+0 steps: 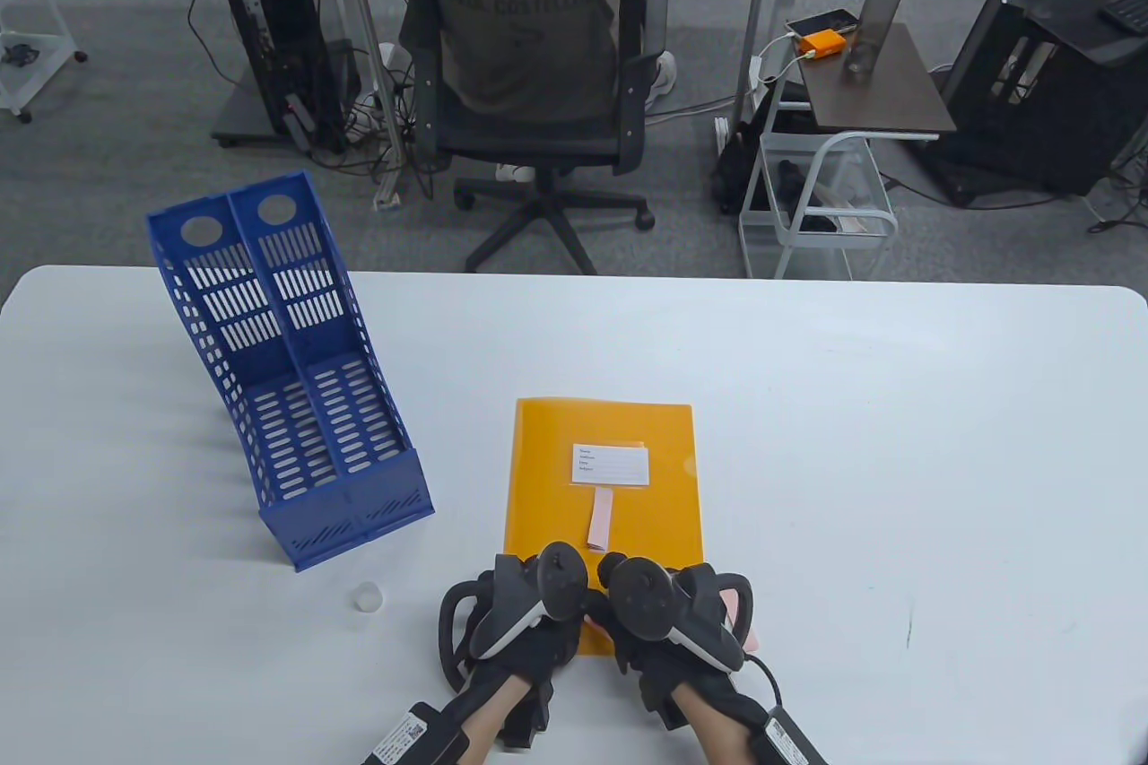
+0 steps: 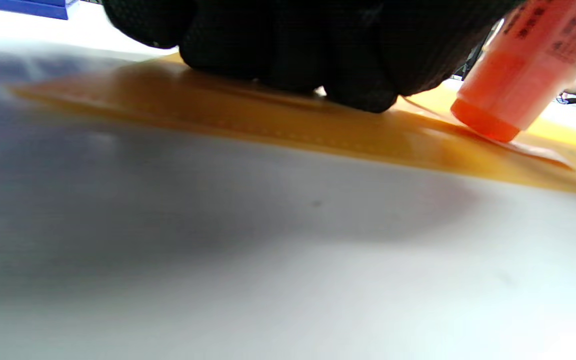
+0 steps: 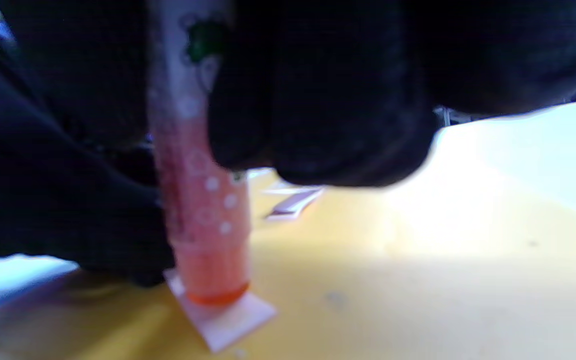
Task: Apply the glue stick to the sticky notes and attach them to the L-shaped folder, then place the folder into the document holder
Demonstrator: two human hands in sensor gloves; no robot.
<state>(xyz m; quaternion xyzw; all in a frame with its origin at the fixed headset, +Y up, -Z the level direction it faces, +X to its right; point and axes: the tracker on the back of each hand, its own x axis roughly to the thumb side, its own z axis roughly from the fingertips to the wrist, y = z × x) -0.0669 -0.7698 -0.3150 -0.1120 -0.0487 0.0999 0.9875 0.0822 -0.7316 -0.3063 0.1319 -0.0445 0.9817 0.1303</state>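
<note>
White tabletop filled the lower half of the table view, its far edge bordering grey carpet where an office chair stood with a person seated, back to me. To the right of the folder the surface lay open out to the table's right edge.

My orange L-shaped folder lay flat near the front edge, a white label on its cover and one pink sticky note lying just below that label. The blue document holder stood upright to the left of the folder, apart from it, its open side towards the chair. A small white cap sat on the table between the holder and my left hand.

My left hand pressed down on the folder's near end, fingers curled under; whether they pinched anything I could not tell. My right hand gripped the glue stick nearly upright, its orange tip touching a second sticky note lying on the folder.

Both trackers hid the fingers and the glue stick from above. The right wrist view was blurred.
</note>
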